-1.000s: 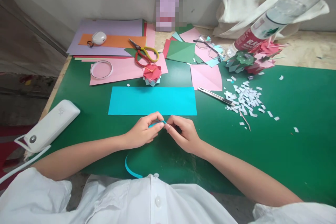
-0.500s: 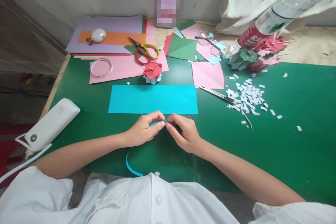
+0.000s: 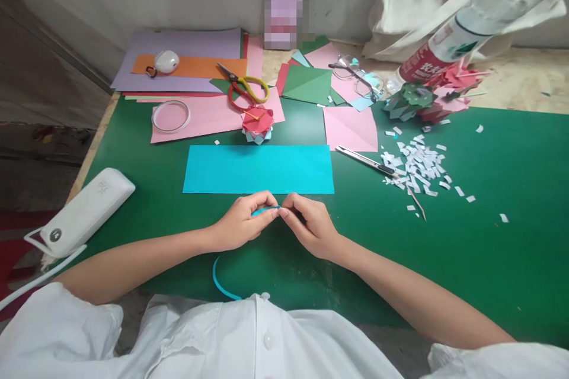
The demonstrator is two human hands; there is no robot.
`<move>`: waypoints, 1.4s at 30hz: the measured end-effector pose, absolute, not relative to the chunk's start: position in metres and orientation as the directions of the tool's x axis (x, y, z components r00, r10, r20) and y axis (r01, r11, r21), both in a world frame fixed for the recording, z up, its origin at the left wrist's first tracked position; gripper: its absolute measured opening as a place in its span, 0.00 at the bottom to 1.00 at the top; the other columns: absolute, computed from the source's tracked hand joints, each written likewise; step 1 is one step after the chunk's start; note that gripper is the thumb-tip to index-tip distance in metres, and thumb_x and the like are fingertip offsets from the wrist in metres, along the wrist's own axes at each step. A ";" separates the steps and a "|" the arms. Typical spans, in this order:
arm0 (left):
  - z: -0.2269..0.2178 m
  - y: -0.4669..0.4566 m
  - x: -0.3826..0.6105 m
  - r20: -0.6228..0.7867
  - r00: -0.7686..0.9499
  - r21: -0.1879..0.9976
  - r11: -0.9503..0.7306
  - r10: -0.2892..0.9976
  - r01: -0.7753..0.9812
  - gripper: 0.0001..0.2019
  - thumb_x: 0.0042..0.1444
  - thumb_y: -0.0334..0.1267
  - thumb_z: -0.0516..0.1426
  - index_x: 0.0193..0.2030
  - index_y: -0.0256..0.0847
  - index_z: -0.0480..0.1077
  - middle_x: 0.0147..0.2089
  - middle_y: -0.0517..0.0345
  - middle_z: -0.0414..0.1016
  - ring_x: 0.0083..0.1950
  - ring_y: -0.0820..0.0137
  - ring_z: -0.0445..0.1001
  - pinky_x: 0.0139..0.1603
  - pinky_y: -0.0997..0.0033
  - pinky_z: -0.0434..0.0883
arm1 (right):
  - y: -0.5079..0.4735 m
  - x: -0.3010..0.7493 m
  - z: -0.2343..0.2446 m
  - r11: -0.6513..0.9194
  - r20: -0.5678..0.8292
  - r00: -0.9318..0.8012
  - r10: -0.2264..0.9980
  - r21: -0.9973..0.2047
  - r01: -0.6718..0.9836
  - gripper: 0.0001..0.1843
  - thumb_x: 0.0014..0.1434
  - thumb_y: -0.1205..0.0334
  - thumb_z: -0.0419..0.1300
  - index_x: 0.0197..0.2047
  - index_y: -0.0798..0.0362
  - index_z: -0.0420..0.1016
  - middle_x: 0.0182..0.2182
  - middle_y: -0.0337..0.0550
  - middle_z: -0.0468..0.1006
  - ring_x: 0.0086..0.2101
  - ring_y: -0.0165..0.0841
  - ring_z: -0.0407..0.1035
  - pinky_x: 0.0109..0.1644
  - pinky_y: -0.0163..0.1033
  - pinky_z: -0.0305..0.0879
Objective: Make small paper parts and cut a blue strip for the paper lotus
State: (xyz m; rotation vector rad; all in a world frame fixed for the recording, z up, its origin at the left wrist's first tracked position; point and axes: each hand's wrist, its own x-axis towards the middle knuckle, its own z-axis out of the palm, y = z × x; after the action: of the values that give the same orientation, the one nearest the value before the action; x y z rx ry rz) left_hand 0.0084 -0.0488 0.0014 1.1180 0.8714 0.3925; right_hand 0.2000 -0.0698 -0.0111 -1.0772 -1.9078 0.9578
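Note:
A narrow blue paper strip [image 3: 265, 210] runs between my hands, with its end pinched at the fingertips. My left hand [image 3: 246, 219] is closed on it, thumb against index finger. My right hand [image 3: 311, 222] pinches the same end, the two thumbs nearly touching. Below the left wrist a curved length of blue strip [image 3: 217, 278] hangs near my shirt; whether it joins the held one is hidden. Just beyond my fingers lies a flat blue paper rectangle [image 3: 258, 169]. Behind it sits a small red and light-blue folded paper piece [image 3: 258, 123].
Scissors [image 3: 249, 87], coloured sheets [image 3: 186, 41], a tape ring [image 3: 170, 115] and eyeglasses [image 3: 355, 76] lie at the back. To the right are a craft knife [image 3: 367, 160], white paper scraps [image 3: 420, 163], paper flowers [image 3: 444, 98] and a bottle [image 3: 444, 44]. A power bank [image 3: 89, 210] rests at left.
Both hands stay almost in place, still pinching the strip. The fingertips have shifted very slightly, and the whole view has moved a little.

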 end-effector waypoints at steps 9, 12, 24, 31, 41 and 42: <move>0.001 -0.050 0.009 -0.404 0.643 0.872 0.486 0.650 0.057 0.14 0.63 0.49 0.56 0.37 0.41 0.61 0.20 0.74 0.53 0.17 0.84 0.50 0.18 0.83 0.53 | -0.069 0.202 -0.012 0.361 0.228 -0.383 0.895 -0.875 0.323 0.16 0.71 0.59 0.49 0.30 0.52 0.58 0.22 0.34 0.62 0.22 0.23 0.53 0.27 0.32 0.51; 0.003 -0.050 0.008 -0.397 0.633 0.890 0.447 0.664 0.089 0.14 0.64 0.48 0.56 0.37 0.40 0.61 0.21 0.73 0.54 0.18 0.84 0.51 0.19 0.82 0.54 | -0.069 0.201 -0.012 0.370 0.237 -0.383 0.893 -0.870 0.326 0.15 0.70 0.61 0.50 0.30 0.52 0.59 0.22 0.33 0.61 0.22 0.23 0.53 0.27 0.32 0.51; 0.008 -0.047 0.008 -0.351 0.646 0.933 0.194 0.678 0.303 0.12 0.62 0.44 0.53 0.33 0.38 0.65 0.22 0.69 0.56 0.24 0.80 0.54 0.27 0.78 0.54 | -0.069 0.200 -0.011 0.391 0.249 -0.415 0.875 -0.869 0.302 0.16 0.70 0.62 0.50 0.28 0.53 0.60 0.21 0.34 0.60 0.24 0.24 0.53 0.29 0.33 0.49; 0.005 -0.047 0.009 -0.312 0.684 0.950 0.225 0.659 0.216 0.15 0.61 0.48 0.56 0.32 0.37 0.66 0.24 0.68 0.58 0.25 0.81 0.55 0.28 0.78 0.56 | -0.067 0.201 -0.008 0.376 0.245 -0.457 0.855 -0.900 0.220 0.18 0.70 0.61 0.51 0.26 0.53 0.57 0.20 0.32 0.57 0.23 0.23 0.50 0.28 0.32 0.48; -0.002 -0.047 0.010 -0.216 0.672 0.974 0.205 0.709 0.096 0.14 0.57 0.44 0.62 0.27 0.35 0.71 0.32 0.60 0.67 0.31 0.79 0.68 0.31 0.77 0.66 | -0.070 0.199 -0.012 0.406 0.287 -0.475 0.832 -0.898 0.168 0.15 0.68 0.66 0.50 0.28 0.53 0.56 0.21 0.32 0.57 0.23 0.22 0.51 0.28 0.30 0.49; -0.002 -0.047 0.011 -0.223 0.662 0.973 0.207 0.716 0.104 0.14 0.56 0.43 0.63 0.26 0.35 0.71 0.31 0.60 0.68 0.30 0.79 0.68 0.31 0.77 0.66 | -0.070 0.199 -0.013 0.404 0.286 -0.470 0.835 -0.898 0.172 0.15 0.68 0.66 0.50 0.28 0.53 0.56 0.21 0.32 0.57 0.23 0.22 0.51 0.28 0.30 0.48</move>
State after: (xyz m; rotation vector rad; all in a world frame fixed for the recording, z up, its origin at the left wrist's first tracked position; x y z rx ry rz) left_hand 0.0106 -0.0466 -0.0019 1.3167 0.7753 0.4917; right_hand 0.1989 -0.0697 -0.0126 -0.8620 -1.8901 1.0885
